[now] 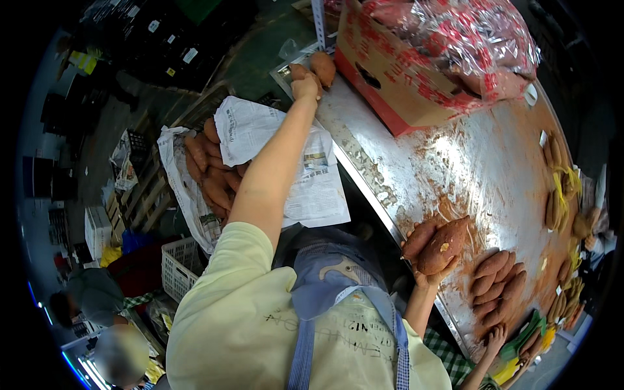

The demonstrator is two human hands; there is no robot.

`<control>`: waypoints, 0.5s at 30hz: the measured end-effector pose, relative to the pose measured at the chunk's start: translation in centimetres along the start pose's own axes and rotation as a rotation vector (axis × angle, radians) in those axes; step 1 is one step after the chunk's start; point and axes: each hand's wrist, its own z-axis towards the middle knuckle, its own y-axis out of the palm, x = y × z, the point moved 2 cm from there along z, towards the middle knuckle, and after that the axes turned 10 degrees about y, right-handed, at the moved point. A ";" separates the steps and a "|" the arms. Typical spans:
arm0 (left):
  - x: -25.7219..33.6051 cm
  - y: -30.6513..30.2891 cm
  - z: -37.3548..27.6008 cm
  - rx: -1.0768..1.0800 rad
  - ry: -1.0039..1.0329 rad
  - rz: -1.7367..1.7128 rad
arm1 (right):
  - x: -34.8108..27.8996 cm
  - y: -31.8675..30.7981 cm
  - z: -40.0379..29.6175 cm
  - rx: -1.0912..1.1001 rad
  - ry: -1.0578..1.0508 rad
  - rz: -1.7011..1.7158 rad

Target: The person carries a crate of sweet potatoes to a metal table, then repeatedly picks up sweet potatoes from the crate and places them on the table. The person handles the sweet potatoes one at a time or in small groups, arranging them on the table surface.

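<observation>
With my left arm stretched out, my left hand [305, 87] grips a sweet potato [298, 72] at the far corner of the metal table [360, 141]. Beside it another sweet potato [322, 68] lies on the table. My right hand [434, 273] is palm up near the table's edge and holds two reddish sweet potatoes [442, 246]. To the right of that hand, several sweet potatoes [497, 287] lie in a group on the table. On my left, several more sweet potatoes [214, 185] sit in a container lined with newspaper [317, 190].
A cardboard box [390, 83] with plastic-wrapped sweet potatoes stands on the table. Bundles with yellow ties [558, 195] line its right side. A co-worker's hand [496, 337] is at the lower right, near green packaging [522, 339]. A white plastic crate [179, 268] and wooden pallets [148, 200] are at the left.
</observation>
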 end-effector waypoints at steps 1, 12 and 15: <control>-0.2 -0.2 1.7 0.007 0.127 0.164 | -0.3 -0.4 -0.1 0.013 0.004 0.027; 4.4 -2.1 -18.2 -0.390 0.822 -0.091 | -1.7 1.1 7.0 -0.225 0.105 0.213; 3.0 -1.4 -28.7 -0.991 0.501 -0.120 | -3.0 1.4 7.1 -0.175 0.054 0.028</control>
